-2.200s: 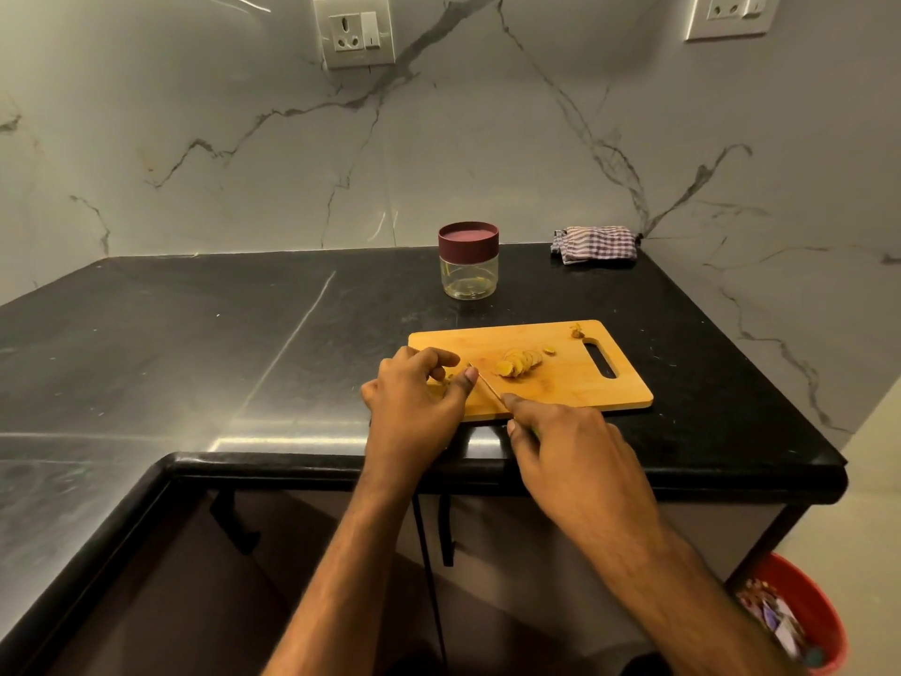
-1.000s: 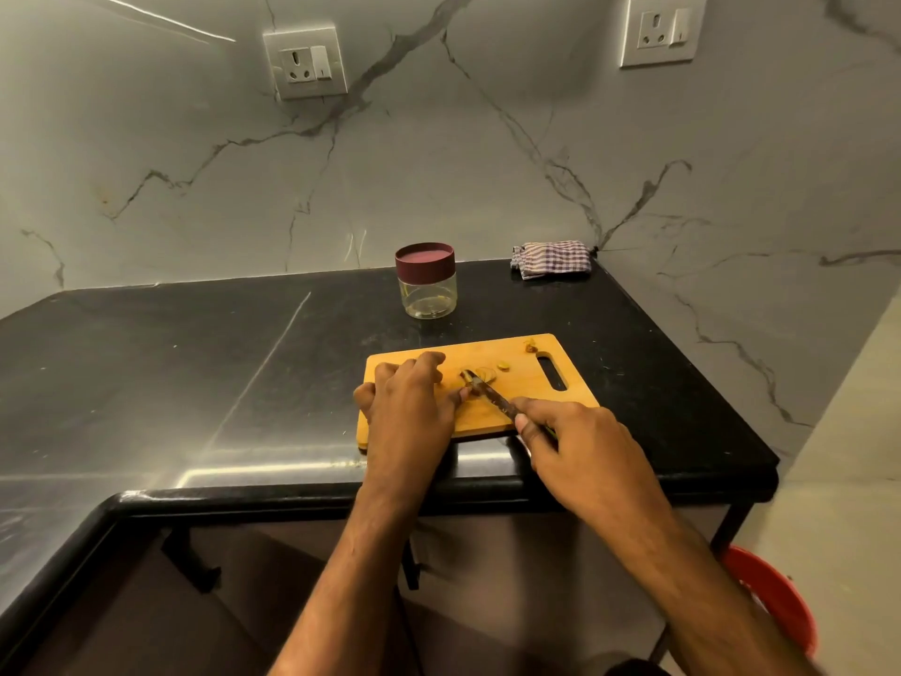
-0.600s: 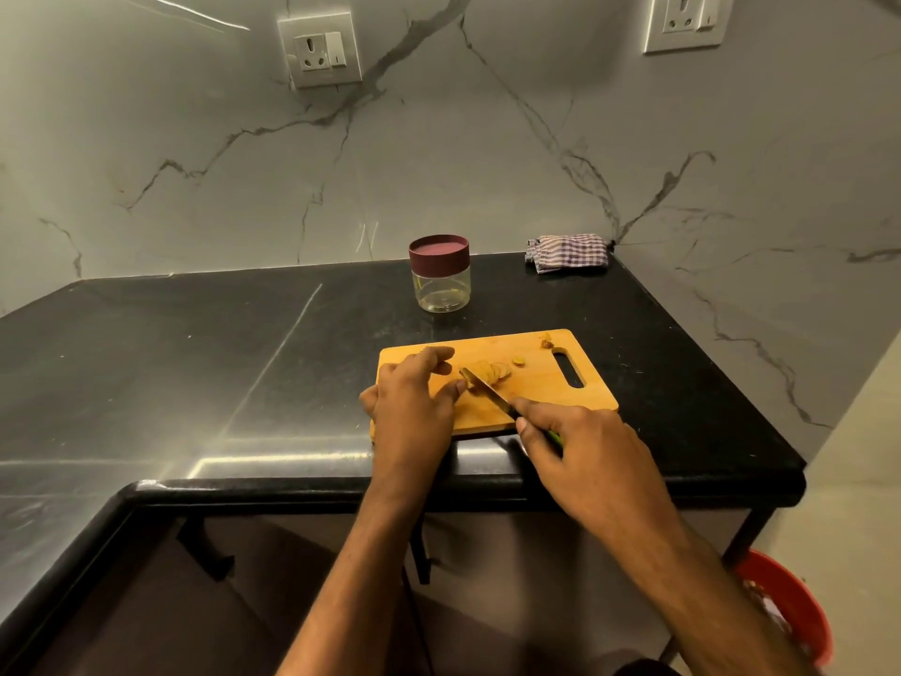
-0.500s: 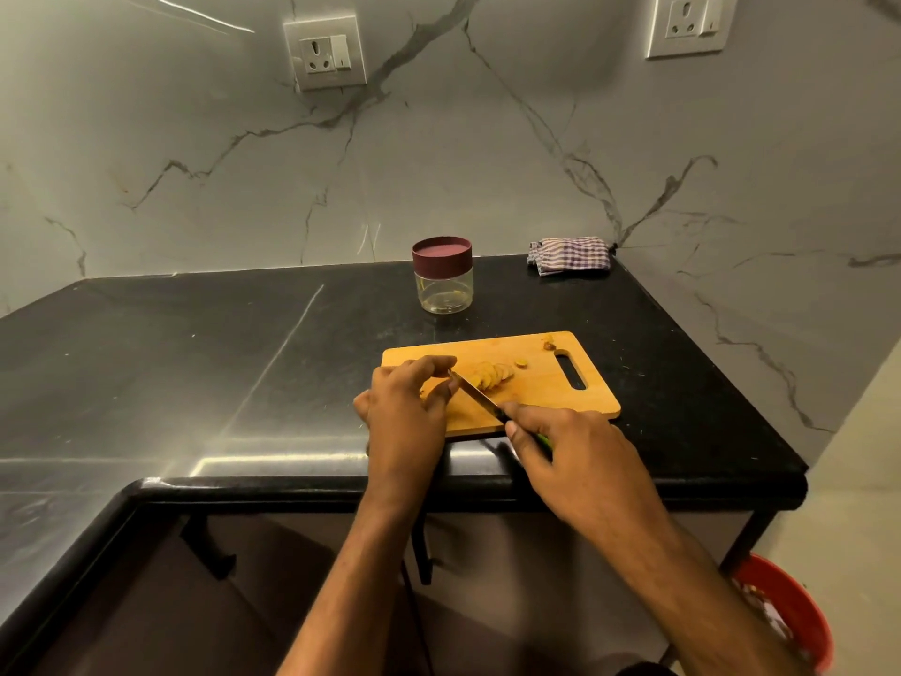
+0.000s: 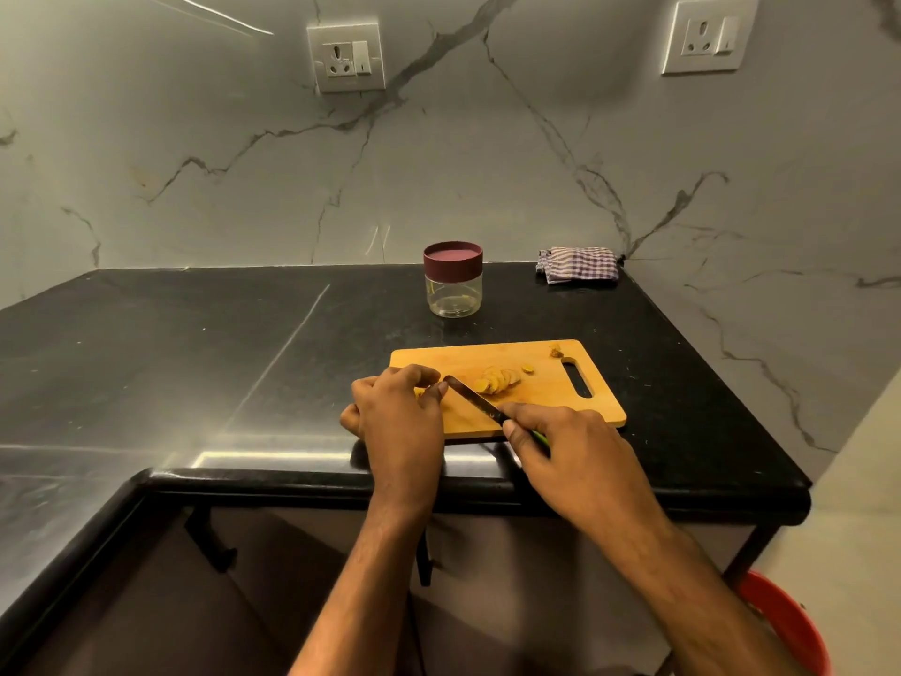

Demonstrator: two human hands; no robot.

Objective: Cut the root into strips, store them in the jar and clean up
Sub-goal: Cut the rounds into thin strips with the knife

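A fanned row of pale yellow root slices (image 5: 497, 381) lies near the middle of the wooden cutting board (image 5: 546, 407), with one stray round just to its right and a small scrap by the handle slot. The left hand (image 5: 400, 412) has its fingers curled over the uncut root piece at the board's left end; the piece itself is almost hidden. The right hand (image 5: 560, 451) grasps a green-handled knife (image 5: 475, 400), whose blade angles up-left toward the left fingertips. Farther back stands a clear jar (image 5: 453, 280) with its maroon lid on, and a checked cloth (image 5: 577, 265) lies at the far right. The black stone counter (image 5: 195, 344) meets veined marble walls; a red bin (image 5: 785, 622) sits below right.
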